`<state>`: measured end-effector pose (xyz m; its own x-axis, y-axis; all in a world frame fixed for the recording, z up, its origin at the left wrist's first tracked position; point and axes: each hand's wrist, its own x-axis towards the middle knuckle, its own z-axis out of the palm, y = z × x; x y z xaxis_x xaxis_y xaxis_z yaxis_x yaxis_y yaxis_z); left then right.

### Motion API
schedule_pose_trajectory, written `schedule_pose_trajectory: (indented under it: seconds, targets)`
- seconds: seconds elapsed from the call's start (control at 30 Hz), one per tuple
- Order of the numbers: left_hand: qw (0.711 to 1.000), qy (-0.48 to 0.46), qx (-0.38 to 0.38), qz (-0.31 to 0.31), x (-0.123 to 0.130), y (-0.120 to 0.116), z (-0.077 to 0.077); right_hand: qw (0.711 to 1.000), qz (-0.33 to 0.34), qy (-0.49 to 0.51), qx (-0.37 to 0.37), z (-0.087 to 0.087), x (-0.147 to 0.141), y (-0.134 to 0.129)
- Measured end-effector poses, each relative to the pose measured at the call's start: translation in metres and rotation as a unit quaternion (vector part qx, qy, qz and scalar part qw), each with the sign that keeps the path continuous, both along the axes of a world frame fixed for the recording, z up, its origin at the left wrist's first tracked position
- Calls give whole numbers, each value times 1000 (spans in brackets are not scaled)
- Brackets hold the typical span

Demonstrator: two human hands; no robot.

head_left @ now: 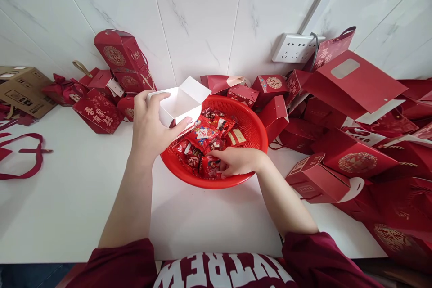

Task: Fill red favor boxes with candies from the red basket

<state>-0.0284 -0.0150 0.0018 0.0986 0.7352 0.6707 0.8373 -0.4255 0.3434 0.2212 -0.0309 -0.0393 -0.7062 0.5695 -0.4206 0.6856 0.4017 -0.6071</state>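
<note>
The white table (81,184) bears a red perforated basket (214,184), red boxes (98,112), a cardboard box (29,94) and a ribbon (35,168).

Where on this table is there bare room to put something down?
Widest: the white table between the dark red ribbon and the left forearm. A smaller patch lies between both forearms, nearer than the red basket. Right of the basket, red boxes crowd the surface.

Maroon top (224,274), loose elbow-length sleeves (118,265) in the same maroon, large white block letters (216,271) in a row across the front, bare forearms (133,200), bare hands (148,128)
</note>
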Motion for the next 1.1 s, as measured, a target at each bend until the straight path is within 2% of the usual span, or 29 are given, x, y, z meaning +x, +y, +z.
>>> schedule_pose_trajectory:
  seconds: [0.13, 0.27, 0.37, 0.43, 0.57, 0.7, 0.77, 0.87, 1.0, 1.1]
  targets:
    - [1000, 5, -3, 0, 0, 0, -1, 999, -17, 27, 29, 3, 1, 0]
    - [1000, 16, -8, 0, 1, -1, 0, 988, -34, 144, 42, 13, 17, 5]
    - [999, 32, -9, -20, 2, -3, 2, 967, -21, 250, 50, 18, 28, 8]
    - [997, 62, -13, -50, 3, -4, 3, 949, -34, 312, 38, 21, 35, 7]
    - [981, 128, -25, -144, 9, -9, 6, 900, -115, 420, 27, 31, 46, -4]
    - [965, 133, -39, -221, 20, -15, 4, 859, -187, 453, 148, 42, 48, -17]
    - [955, 123, -57, -264, 26, -16, 0, 864, -201, 406, 221, 47, 44, -23]
    - [938, 92, -92, -322, 36, -16, -8, 898, -186, 284, 280, 47, 35, -30]
    - [910, 66, -169, -373, 45, -12, -19, 946, -135, 148, 255, 35, 20, -30]
    - [890, 85, -241, -378, 48, -11, -23, 967, -111, 71, 217, 22, 8, -25]
